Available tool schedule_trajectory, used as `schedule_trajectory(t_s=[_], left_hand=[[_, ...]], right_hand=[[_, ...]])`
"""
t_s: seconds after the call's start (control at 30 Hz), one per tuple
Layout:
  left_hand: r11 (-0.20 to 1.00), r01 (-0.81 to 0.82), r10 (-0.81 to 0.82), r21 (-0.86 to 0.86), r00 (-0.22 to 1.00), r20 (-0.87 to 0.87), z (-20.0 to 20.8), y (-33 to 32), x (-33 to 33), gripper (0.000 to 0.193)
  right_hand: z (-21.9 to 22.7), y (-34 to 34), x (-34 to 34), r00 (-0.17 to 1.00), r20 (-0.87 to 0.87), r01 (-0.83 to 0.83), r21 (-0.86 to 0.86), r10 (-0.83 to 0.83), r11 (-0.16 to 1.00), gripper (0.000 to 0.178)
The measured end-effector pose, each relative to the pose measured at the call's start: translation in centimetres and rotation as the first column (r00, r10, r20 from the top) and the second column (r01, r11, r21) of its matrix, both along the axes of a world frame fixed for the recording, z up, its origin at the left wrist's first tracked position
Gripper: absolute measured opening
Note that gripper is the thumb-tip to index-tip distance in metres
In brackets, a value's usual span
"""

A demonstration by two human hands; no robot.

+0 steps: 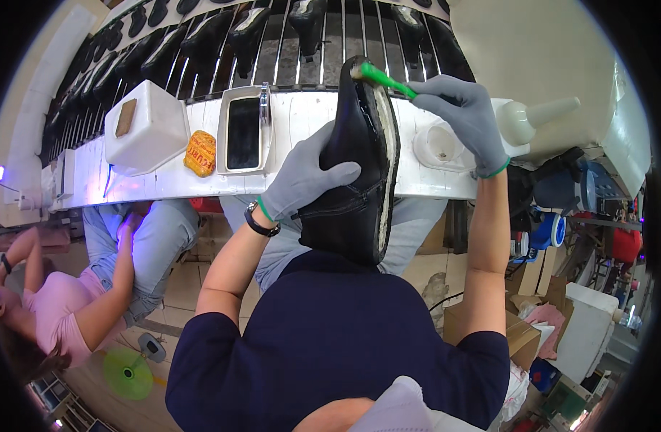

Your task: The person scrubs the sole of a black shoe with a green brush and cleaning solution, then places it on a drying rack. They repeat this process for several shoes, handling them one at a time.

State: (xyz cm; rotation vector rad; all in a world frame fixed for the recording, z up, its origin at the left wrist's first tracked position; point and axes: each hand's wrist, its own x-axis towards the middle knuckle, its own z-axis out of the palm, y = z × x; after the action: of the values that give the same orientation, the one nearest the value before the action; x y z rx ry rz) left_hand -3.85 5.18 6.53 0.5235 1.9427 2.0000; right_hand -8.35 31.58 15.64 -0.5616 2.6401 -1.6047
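My left hand (309, 178), in a grey glove, is closed round the side of a black boot (345, 198). The boot is held with its underside turned to the right, where a pale strip runs along the sole edge. In my gloved right hand (464, 115) is a green-handled brush (388, 79). Its bristles touch the boot near the far end. Just below my right hand, on the white bench, stands a small whitish tub (443, 146). A white squeeze bottle (521, 122) with a long spout lies beside it.
Several black shoes (248, 32) rest on a rack of metal rods (279, 57) behind the white bench (302, 108). On the bench are a white container (147, 129), an orange packet (200, 154) and a dark-topped tray (244, 135). Another person (78, 302) sits at the left. Cardboard boxes (514, 331) stand at the lower right.
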Motion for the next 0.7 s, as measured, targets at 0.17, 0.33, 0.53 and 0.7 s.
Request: schedule_trajectory(t_s=[0.17,0.33,0.53,0.7], left_hand=[[0.991,0.039,-0.058,0.130,0.988,0.143,0.3,-0.1,0.1,0.074],[0.990,0.023,-0.043,0.139,0.989,0.141,-0.1,0.0,0.2,0.068],[0.965,0.010,-0.052,0.262,0.987,0.153,-0.3,0.0,0.1,0.057],[0.983,-0.050,0.027,0.178,0.992,0.127,-1.1,-0.5,-0.2,0.058]], right_hand=[[0.2,1.2,0.3,0.985,0.071,-0.163,0.087,0.157,0.983,0.024],[0.8,1.6,0.7,0.961,0.143,-0.257,0.149,0.236,0.955,0.024],[0.2,2.1,2.3,0.924,0.267,-0.325,0.170,0.274,0.930,0.019],[-1.4,1.5,5.2,0.854,0.265,-0.466,0.004,0.448,0.885,0.020]])
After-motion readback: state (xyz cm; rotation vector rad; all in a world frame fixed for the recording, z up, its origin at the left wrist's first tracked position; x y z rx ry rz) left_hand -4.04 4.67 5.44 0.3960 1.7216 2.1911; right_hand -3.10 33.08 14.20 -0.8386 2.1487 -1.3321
